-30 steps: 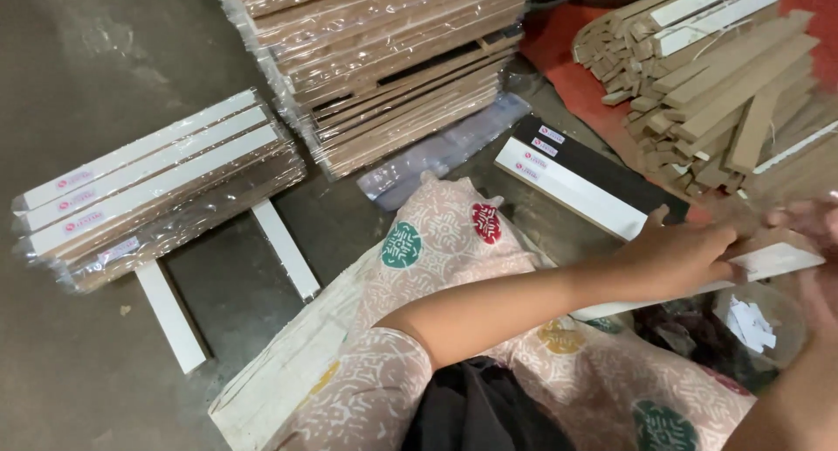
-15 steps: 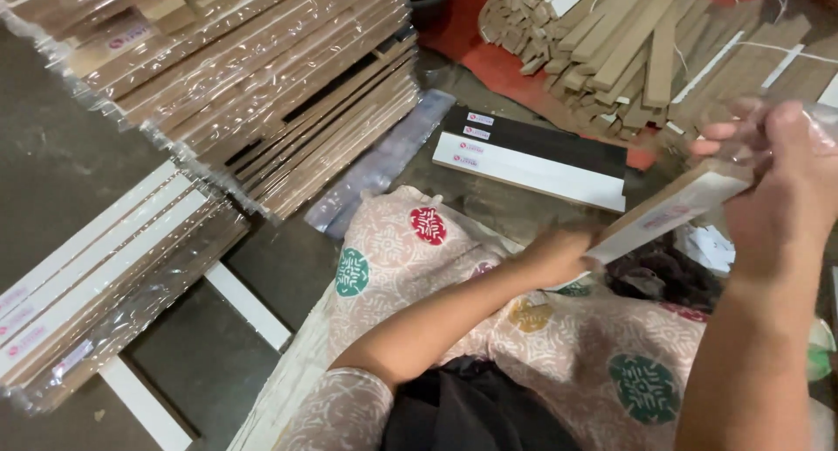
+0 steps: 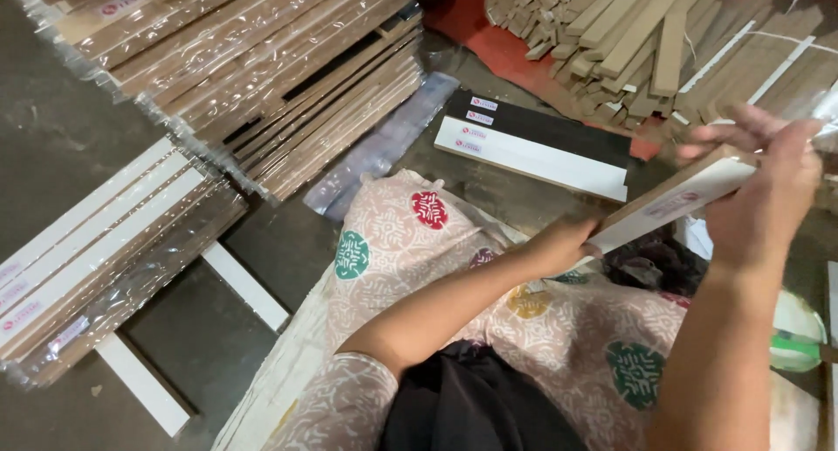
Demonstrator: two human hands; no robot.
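Hands: left (image 3: 563,244) and right (image 3: 768,185) partly hide white strip (image 3: 672,205).

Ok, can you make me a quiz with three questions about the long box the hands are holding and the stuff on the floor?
1. Where is the big wrapped stack of brown boxes?
A. top left
B. bottom right
C. on the lap

2. What colour is the flat box lying just behind the white one on the floor?
A. green
B. black
C. yellow

3. How is the long box held?
A. by one hand
B. by both hands, one at each end
C. it lies on the floor

Answers:
1 A: the wrapped stack fills the top left.
2 B: the black box lies behind the white box.
3 B: the left hand grips the long box low, the right hand high.
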